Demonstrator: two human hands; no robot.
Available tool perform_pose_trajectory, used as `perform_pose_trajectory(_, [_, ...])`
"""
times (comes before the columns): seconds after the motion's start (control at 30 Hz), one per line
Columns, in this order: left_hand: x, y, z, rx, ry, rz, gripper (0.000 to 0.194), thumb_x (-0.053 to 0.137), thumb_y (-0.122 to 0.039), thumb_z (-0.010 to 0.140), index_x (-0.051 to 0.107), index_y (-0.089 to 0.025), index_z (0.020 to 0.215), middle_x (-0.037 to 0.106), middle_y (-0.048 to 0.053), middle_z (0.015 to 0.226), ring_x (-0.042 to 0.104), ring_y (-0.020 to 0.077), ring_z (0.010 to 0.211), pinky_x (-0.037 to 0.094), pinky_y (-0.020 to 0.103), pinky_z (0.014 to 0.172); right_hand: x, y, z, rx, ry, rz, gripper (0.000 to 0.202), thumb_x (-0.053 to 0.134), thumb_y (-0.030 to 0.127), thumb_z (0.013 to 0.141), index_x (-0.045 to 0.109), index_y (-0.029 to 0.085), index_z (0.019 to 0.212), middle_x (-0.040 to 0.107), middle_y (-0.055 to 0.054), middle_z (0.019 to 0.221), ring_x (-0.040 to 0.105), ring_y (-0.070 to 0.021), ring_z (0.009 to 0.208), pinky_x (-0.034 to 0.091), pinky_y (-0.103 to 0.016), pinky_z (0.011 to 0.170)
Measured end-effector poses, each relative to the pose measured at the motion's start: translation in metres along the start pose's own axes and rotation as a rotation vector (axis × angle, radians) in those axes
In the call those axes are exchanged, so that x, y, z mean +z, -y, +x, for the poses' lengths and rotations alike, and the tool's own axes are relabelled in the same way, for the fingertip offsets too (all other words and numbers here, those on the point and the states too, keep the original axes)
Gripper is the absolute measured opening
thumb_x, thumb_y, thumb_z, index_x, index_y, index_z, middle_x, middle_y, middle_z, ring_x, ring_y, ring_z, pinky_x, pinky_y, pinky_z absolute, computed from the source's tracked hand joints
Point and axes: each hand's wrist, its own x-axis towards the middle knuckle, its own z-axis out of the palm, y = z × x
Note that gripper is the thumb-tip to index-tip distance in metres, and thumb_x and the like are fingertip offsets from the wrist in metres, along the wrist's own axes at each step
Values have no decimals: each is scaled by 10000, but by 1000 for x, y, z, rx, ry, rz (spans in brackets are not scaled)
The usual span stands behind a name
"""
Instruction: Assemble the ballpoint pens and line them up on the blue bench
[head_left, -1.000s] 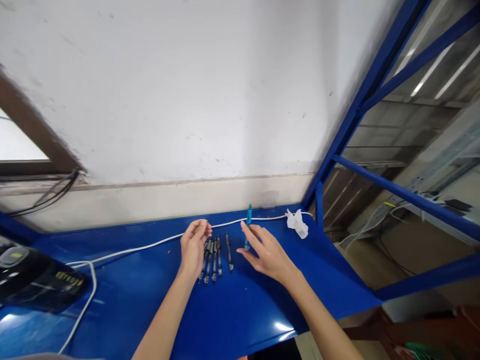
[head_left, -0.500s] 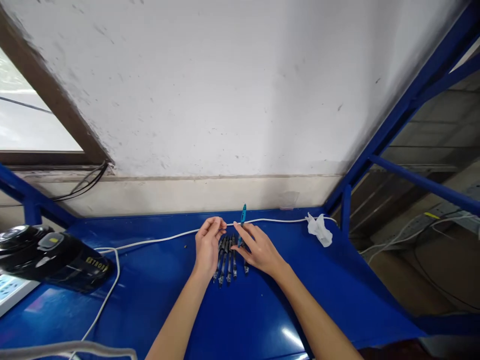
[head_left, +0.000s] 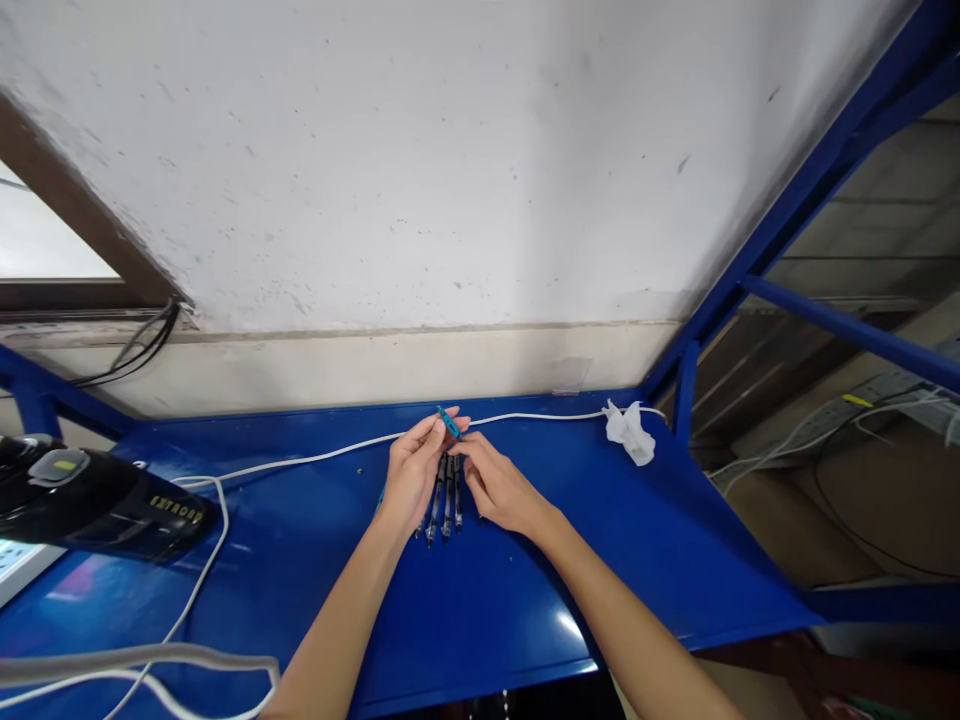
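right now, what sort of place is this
Probably a basic workshop or workroom, judging by the blue worktop, the blue metal frame beside it and the scuffed wall behind.

Wall [head_left: 360,180]: white, scuffed, dark specks; cream band [head_left: 337,370] along its base. Brown-framed window [head_left: 52,230] at left, bright pane. Glossy blue tabletop [head_left: 637,540] against wall, light glare near front edge. Blue metal frame [head_left: 795,205] rises diagonally at right; dimmer area beyond.

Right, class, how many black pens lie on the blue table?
4 in sight, side by side: the first pen beside the left hand, the second and third in the middle, the fourth nearest the right hand. The hands may hide more.
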Motion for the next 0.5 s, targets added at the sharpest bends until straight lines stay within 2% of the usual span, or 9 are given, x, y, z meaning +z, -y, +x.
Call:
perform_pose_trajectory(0.07, [1,0,-1,14,12,5,356,806,-402,931,807,-193,1220,807,141,1200,724,317,1207,498,475,1135,3,-3,-1,64,-38,76,240,404,138,1047,550,239,1209,640,-79,1154,642,-216,994,546,-369,913])
perform_pose_trajectory(0.13, [2,1,-1,33,33,11,366,813,-396,928,802,-201,1238,804,136,1218,730,307,1197,502,466,1137,5,-7,-2,147,-77,166,115,415,209,1084,512,251,1128,618,-10,948,589,-177,784,507,-309,771])
perform_pose_trajectory(0.23, [4,3,0,56,49,30,334,834,-388,908,818,-202,1185,819,128,1177,748,299,1158,518,461,1126,5,-11,-2,257,-145,268,122,443,320,1114,473,255,1214,541,62,773,475,-151,614,409,-265,632])
perform_pose_trajectory(0.3, [3,5,0,69,32,66,308,846,-394,895,829,-201,1135,829,125,1139,766,301,1109,555,456,1072,4,-11,-2,283,-150,264,194,441,375,1125,515,246,1249,534,64,744,462,-149,596,382,-262,615])
perform_pose_trajectory(0.37, [1,9,0,87,-7,113,304,852,-401,887,833,-198,1112,837,124,1113,780,297,1053,587,439,1002,3,-11,-1,266,-130,221,255,415,401,1135,595,233,1203,576,37,771,507,-155,627,392,-266,631])
perform_pose_trajectory(0.5, [-1,13,0,132,-91,154,306,862,-401,874,843,-189,1094,848,117,1061,793,277,972,598,418,949,6,-9,-1,194,-142,98,306,382,370,1147,642,216,1201,674,-22,879,606,-176,697,442,-278,684])
